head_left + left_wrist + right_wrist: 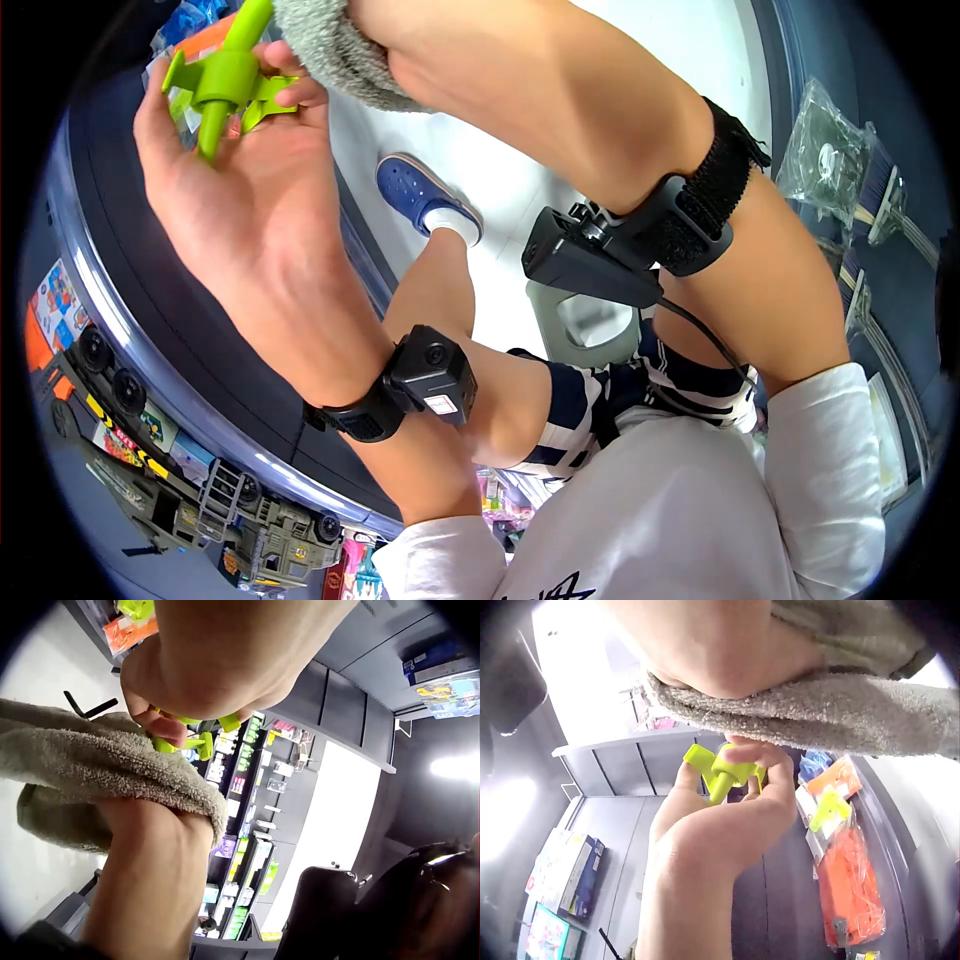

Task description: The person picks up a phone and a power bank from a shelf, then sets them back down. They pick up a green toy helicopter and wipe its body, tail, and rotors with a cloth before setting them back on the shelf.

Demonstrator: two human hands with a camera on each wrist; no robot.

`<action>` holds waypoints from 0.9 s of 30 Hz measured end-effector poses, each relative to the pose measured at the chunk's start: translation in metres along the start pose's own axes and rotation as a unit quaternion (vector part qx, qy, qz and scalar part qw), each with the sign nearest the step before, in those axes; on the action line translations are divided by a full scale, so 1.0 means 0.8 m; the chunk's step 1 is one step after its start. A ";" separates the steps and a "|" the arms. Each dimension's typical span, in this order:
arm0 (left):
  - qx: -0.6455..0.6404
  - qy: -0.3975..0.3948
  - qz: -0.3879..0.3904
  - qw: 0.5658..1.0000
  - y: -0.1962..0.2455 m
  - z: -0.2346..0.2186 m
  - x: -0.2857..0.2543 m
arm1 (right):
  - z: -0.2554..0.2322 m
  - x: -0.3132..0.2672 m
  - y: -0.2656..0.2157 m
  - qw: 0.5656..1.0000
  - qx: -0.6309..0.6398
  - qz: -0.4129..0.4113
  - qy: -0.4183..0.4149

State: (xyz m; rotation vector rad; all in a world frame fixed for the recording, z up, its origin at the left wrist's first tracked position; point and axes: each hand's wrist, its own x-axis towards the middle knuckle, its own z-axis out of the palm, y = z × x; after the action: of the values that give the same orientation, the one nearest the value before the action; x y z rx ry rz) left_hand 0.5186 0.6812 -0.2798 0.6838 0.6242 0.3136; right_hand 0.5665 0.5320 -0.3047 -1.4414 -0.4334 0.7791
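Note:
A bright green plastic piece with a rod and side tabs (225, 80) sits in my left hand (265, 190), palm up, with thumb on one side and fingers curled on the other. The left wrist view shows this hand (214, 671) and the green piece (199, 745) beside a grey towel (112, 761). My right hand is covered by the towel (335, 50); only its wrist and base (712, 649) show at the top of the right wrist view, so its fingers are hidden. Just below the towel (855, 709) is the green piece (724, 772).
A dark shelf (120, 200) curves along the left, with a toy military truck (280, 535) beyond its edge. Orange packages (847, 889) and boxes (566, 870) lie on a grey surface. A small grey stool (585, 325) stands on the white floor, and a bagged item (825, 160) hangs at right.

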 end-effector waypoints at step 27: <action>0.082 0.034 -0.058 0.994 0.033 -0.003 -0.004 | -0.025 0.071 -0.019 0.850 -0.516 -0.100 0.033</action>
State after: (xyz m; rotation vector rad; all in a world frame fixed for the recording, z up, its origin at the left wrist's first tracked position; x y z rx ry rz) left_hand 0.5131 0.7006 -0.2621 0.7927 0.7578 0.1793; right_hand 0.6224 0.5584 -0.3028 -2.3554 -1.0284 0.2872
